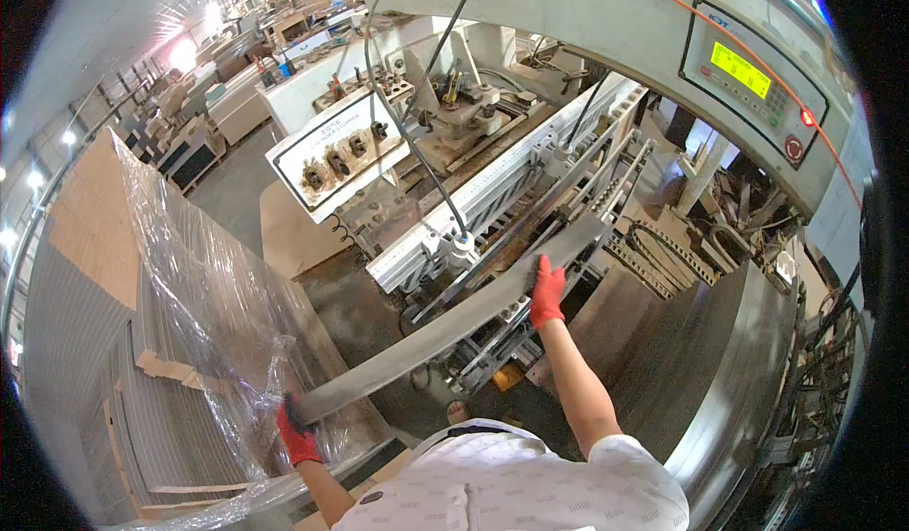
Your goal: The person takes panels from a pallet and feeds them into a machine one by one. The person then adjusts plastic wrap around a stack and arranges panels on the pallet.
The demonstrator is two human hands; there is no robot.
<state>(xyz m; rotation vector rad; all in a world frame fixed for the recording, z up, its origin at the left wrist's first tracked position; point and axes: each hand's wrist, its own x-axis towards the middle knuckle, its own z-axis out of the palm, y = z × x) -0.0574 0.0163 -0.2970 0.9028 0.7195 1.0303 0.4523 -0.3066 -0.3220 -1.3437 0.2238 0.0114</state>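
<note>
A long, narrow grey board lies slantwise across the middle, between me and the machine, and looks bowed in this view. My left hand, in a red glove with a dark palm, is closed round its near left end. Farther along, my right hand, also red-gloved, grips the board's near edge, with the thumb on its upper face. The far right end of the board reaches over the metal rails of the machine. Fingers beneath the board are hidden.
A white machine beam with clamps runs beyond the board. At the left stands a tall stack of panels in clear plastic film. Stacked dark boards are at the right, below a control panel. Cables hang in front.
</note>
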